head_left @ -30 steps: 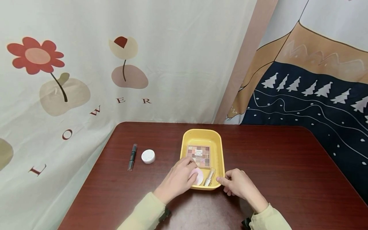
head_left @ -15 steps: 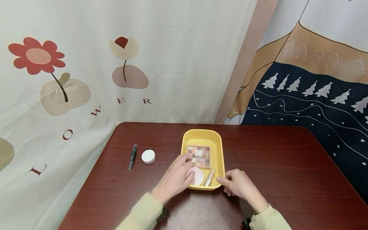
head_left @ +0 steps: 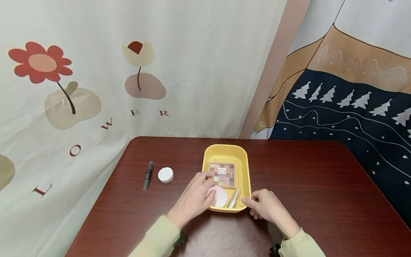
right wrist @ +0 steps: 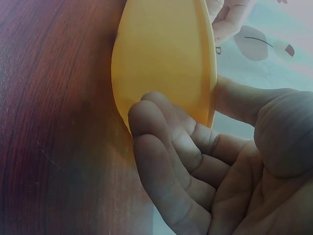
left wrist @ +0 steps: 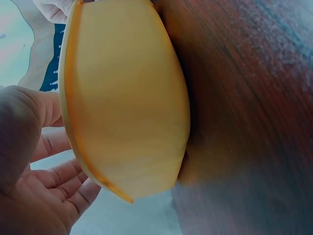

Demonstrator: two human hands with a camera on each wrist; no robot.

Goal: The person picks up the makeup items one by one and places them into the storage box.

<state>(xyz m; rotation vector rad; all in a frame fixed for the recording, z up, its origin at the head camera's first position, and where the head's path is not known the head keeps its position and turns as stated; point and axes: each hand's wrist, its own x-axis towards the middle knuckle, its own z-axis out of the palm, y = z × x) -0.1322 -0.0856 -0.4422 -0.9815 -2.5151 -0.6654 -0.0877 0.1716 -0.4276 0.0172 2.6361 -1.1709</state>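
A yellow tray (head_left: 224, 151) holds an eyeshadow palette (head_left: 226, 175), a pale pink round disc (head_left: 221, 196) and a lipstick tube with a clear cap (head_left: 234, 198). Over the tray's left front corner is my left hand (head_left: 192, 200), its fingers loosely bent above the disc's left edge and the palette's corner. In the left wrist view, those fingers reach over the rim with gaps between them. My right hand (head_left: 268, 205) pinches the tray's right front corner, thumb over the rim and fingers (right wrist: 151, 156) curled against the outer wall.
On the brown table (head_left: 305, 171), left of the tray, stand a round white jar (head_left: 165, 175) and a dark double-ended stick (head_left: 147, 176) lying lengthwise. Printed curtains (head_left: 199, 71) hang along the table's back edge.
My left hand has drawn back slightly to the left, showing more of the pink disc, which stays in the tray. The right hand and the tray keep their places.
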